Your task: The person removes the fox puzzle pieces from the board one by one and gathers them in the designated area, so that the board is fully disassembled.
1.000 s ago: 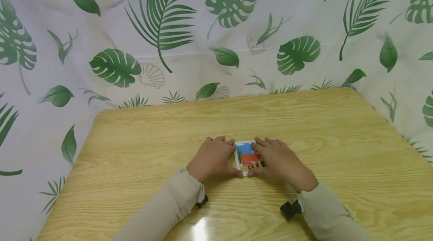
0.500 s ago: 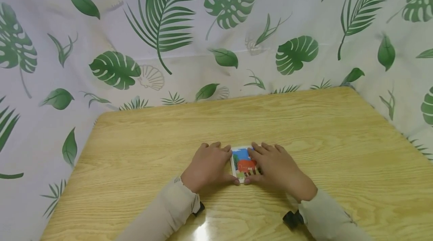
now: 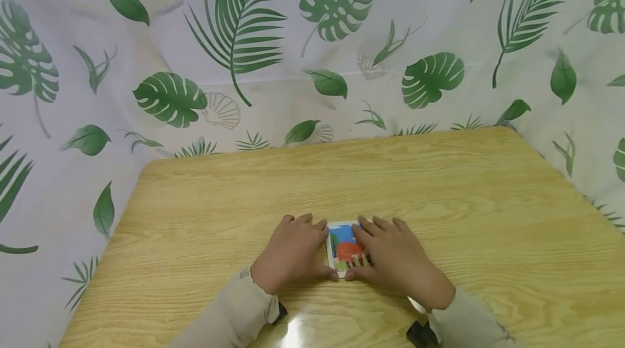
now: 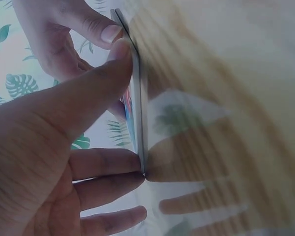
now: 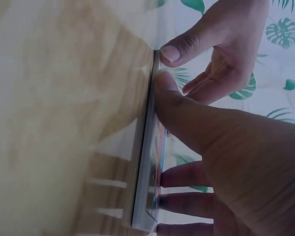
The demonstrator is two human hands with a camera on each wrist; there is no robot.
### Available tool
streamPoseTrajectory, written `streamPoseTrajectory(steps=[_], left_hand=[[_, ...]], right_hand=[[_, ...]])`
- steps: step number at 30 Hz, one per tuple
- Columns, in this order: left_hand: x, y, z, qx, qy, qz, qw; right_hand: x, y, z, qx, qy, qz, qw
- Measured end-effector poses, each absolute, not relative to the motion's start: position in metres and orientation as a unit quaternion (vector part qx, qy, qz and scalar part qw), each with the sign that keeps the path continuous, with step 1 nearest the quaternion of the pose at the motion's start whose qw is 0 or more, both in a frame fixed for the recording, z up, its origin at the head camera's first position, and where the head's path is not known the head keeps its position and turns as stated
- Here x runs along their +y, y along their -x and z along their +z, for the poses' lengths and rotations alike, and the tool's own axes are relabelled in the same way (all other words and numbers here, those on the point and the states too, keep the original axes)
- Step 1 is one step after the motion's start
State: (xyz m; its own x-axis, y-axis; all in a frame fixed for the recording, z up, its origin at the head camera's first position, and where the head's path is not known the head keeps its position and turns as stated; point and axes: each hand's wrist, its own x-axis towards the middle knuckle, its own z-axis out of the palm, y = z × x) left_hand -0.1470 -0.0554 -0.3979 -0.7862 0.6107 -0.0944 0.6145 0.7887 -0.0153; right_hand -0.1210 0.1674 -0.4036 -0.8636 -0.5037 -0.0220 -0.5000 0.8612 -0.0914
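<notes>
A small flat picture board (image 3: pixel 344 250) with a white border lies on the table in the head view. Its picture has blue sky, some green and a red animal-like shape. At its left side, my left hand (image 3: pixel 293 253) grips it, thumb on the near edge and fingers at the far left corner. My right hand (image 3: pixel 397 255) holds the right part, thumb at the near edge and fingers over the far side, hiding that part of the picture. Seen edge-on in the left wrist view, the board (image 4: pixel 136 103) is thin; both thumbs are close together on its near edge.
The wood-grain table (image 3: pixel 219 196) is glossy and mirrors the hands in the wrist views. Behind and beside it hangs a white cloth (image 3: pixel 273 38) with green leaf prints. Black wrist-worn devices (image 3: pixel 422 333) show below both sleeves.
Both hands have drawn the picture board toward me and slightly left across the table. Their hold on it looks the same throughout.
</notes>
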Motion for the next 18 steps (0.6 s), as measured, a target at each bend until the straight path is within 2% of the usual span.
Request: streamPoseTrajectory(steps=[18], left_hand=[[-0.082,0.111,-0.404,0.947,-0.321,0.005,0.022]], right_hand=[[0.146,0.097,-0.404,0.961,0.267,-0.055,0.044]])
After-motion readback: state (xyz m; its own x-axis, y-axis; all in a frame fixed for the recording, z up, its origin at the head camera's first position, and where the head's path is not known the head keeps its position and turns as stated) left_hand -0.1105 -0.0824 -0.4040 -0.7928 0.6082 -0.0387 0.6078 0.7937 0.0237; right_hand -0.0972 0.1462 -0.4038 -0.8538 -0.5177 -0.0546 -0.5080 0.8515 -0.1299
